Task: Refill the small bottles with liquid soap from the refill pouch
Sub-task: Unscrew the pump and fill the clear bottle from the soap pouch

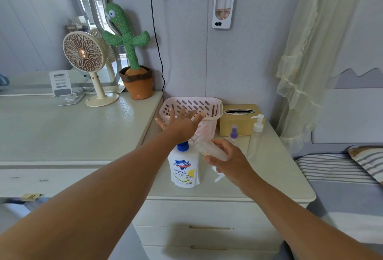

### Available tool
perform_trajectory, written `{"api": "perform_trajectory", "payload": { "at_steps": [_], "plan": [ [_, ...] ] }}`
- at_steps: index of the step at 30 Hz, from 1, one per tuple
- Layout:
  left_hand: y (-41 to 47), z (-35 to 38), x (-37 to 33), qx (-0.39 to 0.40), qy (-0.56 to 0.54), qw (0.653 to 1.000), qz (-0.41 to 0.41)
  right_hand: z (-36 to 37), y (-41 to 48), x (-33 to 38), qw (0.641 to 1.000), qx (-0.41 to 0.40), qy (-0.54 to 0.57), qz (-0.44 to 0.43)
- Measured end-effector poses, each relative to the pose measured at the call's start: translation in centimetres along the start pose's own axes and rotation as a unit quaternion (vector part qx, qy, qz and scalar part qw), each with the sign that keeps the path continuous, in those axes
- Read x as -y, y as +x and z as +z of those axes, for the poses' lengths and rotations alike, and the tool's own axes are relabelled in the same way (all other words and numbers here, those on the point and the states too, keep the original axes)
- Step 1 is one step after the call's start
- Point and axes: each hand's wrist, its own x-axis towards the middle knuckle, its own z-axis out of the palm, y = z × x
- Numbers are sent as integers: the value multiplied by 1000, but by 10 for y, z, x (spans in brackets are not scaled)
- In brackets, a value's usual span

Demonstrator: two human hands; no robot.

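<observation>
Beside pouch [183,169], steady bottle [213,151] in curled right grip [228,162]; bring splayed, empty left grip [181,124] over to uncap

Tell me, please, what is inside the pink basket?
Of the pink basket only the slotted far wall shows. Its floor and any contents are hidden by its near wall and the left hand spread in front.

Two arms are showing, both bare along their whole visible length, from the view's lower corners up to the wrists. The left hand [180,124] and right hand [228,162] are likewise showing bare, wrists and fingers included. Forearms are appearing slim, looking broader close to the lens through the wide angle. Right thumbnail is showing short, rounded and plain.
</observation>
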Motion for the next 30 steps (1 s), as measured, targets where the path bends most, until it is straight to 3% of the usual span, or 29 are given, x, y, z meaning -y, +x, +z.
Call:
{"api": "perform_trajectory", "payload": {
  "at_steps": [21, 26, 30],
  "plan": [
    [27, 21, 13, -36, -33, 998, 34, -2, -1, 5, 1000, 0, 12, 6],
    [4, 16, 3, -13, -50, 999, -15, -1, -1, -4, 1000, 0, 14, 9],
    [7, 17, 2, -13, -38, 999, -1, 0, -2, -7, 1000, -6, 20, 17]
  ]
}}
